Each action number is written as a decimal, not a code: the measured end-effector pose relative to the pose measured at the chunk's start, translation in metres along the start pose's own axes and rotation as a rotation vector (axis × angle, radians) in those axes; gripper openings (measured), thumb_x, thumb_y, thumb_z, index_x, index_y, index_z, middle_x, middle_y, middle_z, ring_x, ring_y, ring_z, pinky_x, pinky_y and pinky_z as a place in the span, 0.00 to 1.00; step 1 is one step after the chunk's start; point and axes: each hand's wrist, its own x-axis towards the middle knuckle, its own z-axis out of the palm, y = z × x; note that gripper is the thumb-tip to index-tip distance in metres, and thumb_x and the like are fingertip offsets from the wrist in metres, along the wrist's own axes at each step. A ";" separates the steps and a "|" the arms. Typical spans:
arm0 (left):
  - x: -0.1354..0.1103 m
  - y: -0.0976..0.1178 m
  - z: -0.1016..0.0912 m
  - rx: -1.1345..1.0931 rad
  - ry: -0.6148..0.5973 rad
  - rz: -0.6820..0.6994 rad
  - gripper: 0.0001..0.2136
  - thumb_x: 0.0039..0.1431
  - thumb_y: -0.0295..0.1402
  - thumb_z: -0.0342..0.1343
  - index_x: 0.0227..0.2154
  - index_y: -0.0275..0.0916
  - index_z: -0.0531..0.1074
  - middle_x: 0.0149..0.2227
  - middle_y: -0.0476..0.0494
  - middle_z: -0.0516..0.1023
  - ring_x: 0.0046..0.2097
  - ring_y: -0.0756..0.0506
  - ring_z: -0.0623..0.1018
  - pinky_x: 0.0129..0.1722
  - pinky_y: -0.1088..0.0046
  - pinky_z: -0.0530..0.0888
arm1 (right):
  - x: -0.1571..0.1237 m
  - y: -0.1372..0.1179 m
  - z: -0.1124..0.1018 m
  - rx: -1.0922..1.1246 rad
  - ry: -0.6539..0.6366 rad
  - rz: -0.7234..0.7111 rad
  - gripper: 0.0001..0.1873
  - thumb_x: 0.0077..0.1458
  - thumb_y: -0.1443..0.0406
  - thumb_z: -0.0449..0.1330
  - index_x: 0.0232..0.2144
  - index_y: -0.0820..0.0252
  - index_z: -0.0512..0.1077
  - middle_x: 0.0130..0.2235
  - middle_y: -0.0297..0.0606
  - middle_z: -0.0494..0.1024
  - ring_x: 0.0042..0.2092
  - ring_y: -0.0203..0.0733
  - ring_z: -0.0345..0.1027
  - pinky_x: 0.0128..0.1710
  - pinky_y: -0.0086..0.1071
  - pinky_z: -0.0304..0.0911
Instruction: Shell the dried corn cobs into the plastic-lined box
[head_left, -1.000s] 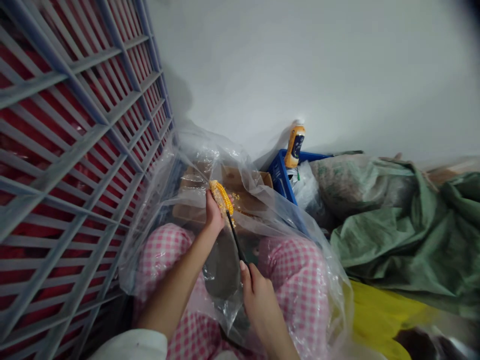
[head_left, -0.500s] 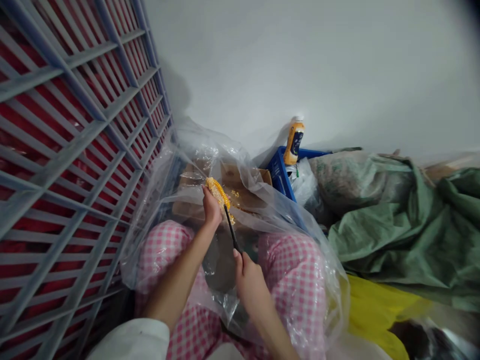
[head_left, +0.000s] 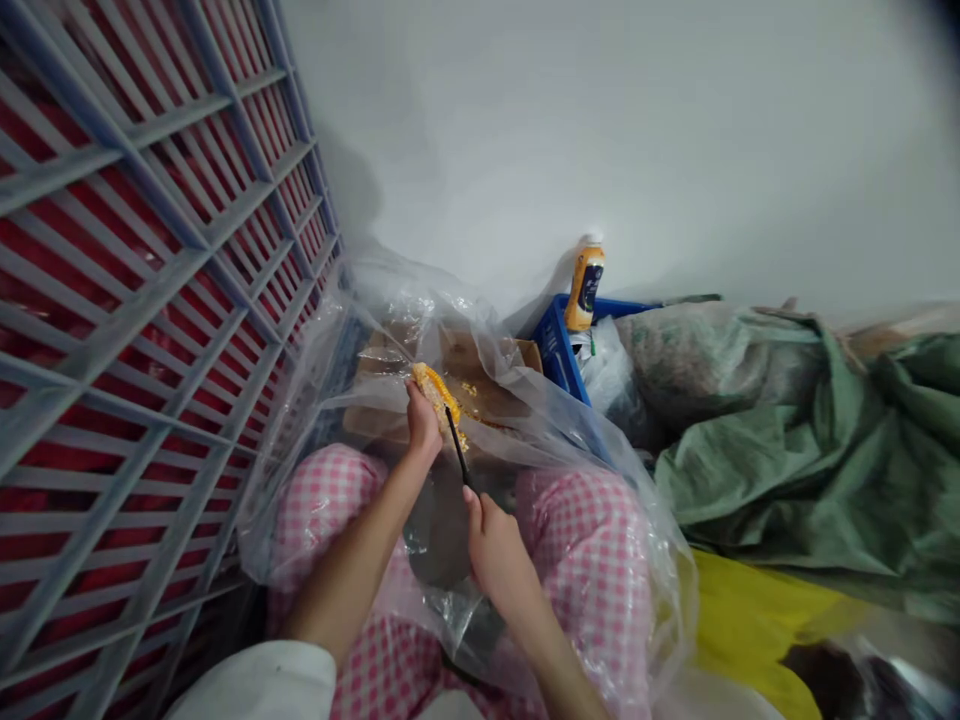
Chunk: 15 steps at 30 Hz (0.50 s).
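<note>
My left hand (head_left: 421, 425) is closed around a yellow corn cob (head_left: 437, 392), holding it over a cardboard box (head_left: 480, 380) lined with clear plastic (head_left: 390, 300). A thin dark blade (head_left: 457, 448) is gripped in my right hand (head_left: 491, 550), its tip lying against the cob's right side. Loose yellow kernels (head_left: 471, 388) lie in the box beyond the cob. Both hands work above my knees in pink checked trousers (head_left: 592, 530).
A grey slatted crate wall with red behind (head_left: 135, 250) stands close on the left. A blue crate (head_left: 559, 350) holding an orange bottle (head_left: 585, 283) sits by the white wall. Green sacks (head_left: 787, 440) and a yellow bag (head_left: 750, 620) lie to the right.
My right hand has pushed the blade forward and up along the cob. The left hand and the cob have stayed almost in place.
</note>
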 end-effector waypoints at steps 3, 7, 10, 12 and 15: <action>0.004 -0.001 -0.001 0.032 0.005 0.015 0.25 0.64 0.49 0.34 0.32 0.37 0.71 0.29 0.44 0.77 0.33 0.47 0.79 0.31 0.76 0.72 | 0.003 -0.001 -0.001 0.209 -0.205 0.084 0.29 0.64 0.51 0.32 0.33 0.60 0.66 0.23 0.37 0.73 0.17 0.40 0.67 0.16 0.29 0.58; 0.011 -0.004 -0.004 0.167 0.069 0.068 0.25 0.63 0.50 0.35 0.31 0.38 0.72 0.31 0.42 0.78 0.38 0.45 0.79 0.35 0.74 0.73 | 0.005 -0.001 -0.007 -0.164 -0.003 -0.025 0.22 0.66 0.57 0.38 0.36 0.63 0.68 0.30 0.47 0.77 0.29 0.47 0.75 0.26 0.33 0.64; 0.016 -0.005 -0.007 0.201 0.099 0.093 0.25 0.63 0.51 0.35 0.33 0.38 0.72 0.34 0.41 0.79 0.42 0.44 0.79 0.38 0.74 0.73 | 0.008 -0.003 -0.011 -0.369 0.096 -0.072 0.18 0.66 0.61 0.42 0.38 0.65 0.68 0.33 0.52 0.78 0.34 0.51 0.76 0.31 0.35 0.66; 0.019 -0.006 -0.009 0.207 0.108 0.071 0.26 0.63 0.51 0.35 0.34 0.38 0.72 0.36 0.40 0.79 0.43 0.44 0.79 0.40 0.73 0.73 | 0.012 -0.005 -0.016 -0.226 0.007 -0.046 0.19 0.66 0.59 0.41 0.35 0.63 0.67 0.28 0.46 0.76 0.27 0.45 0.74 0.25 0.32 0.65; 0.022 -0.008 -0.011 0.207 0.106 0.055 0.25 0.63 0.51 0.36 0.34 0.38 0.72 0.37 0.39 0.78 0.44 0.43 0.78 0.40 0.73 0.73 | 0.017 -0.008 -0.029 0.209 -0.317 0.087 0.25 0.65 0.52 0.36 0.30 0.60 0.64 0.20 0.31 0.66 0.14 0.35 0.60 0.16 0.29 0.60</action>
